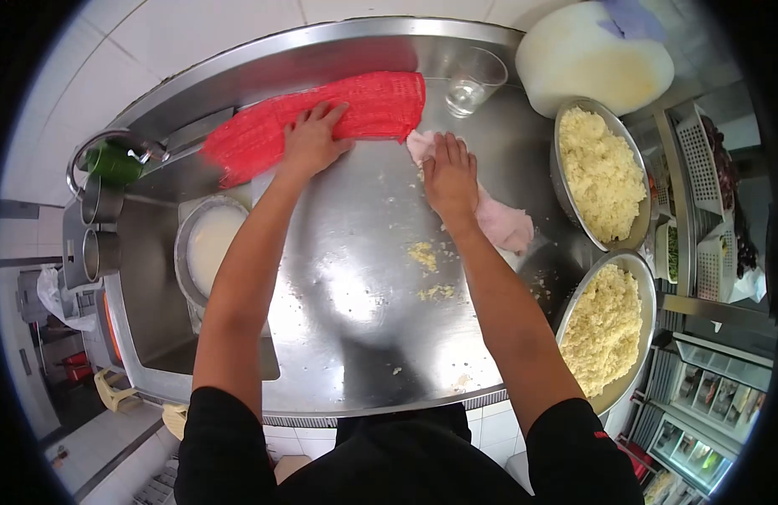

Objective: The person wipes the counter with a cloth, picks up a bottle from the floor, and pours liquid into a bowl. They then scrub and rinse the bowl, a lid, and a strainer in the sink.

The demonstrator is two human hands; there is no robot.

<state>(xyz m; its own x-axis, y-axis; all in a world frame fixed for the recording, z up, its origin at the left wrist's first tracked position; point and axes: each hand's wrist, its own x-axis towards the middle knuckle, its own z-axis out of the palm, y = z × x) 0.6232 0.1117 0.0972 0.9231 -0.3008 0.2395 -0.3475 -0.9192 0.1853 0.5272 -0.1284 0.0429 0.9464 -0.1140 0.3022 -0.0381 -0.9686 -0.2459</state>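
Note:
My left hand (315,139) lies with fingers spread on a red mesh sack (374,103), which is stretched along the back of the steel counter (355,244). Under my right hand (452,177) is a pale pink cloth (502,220); the fingers are stretched out over it, and its ends stick out at both sides of the hand. Yellowish crumbs (422,255) and wet specks are scattered on the steel in front of the hands. A clear glass (473,84) stands behind my right hand, close to the back rim.
Two metal bowls of pale grains, a far one (603,172) and a near one (606,332), stand at the right. A whitish rounded container (595,59) is behind them. At left, a bowl of cloudy liquid (214,244) stands by the sink (149,286), near the faucet (111,139).

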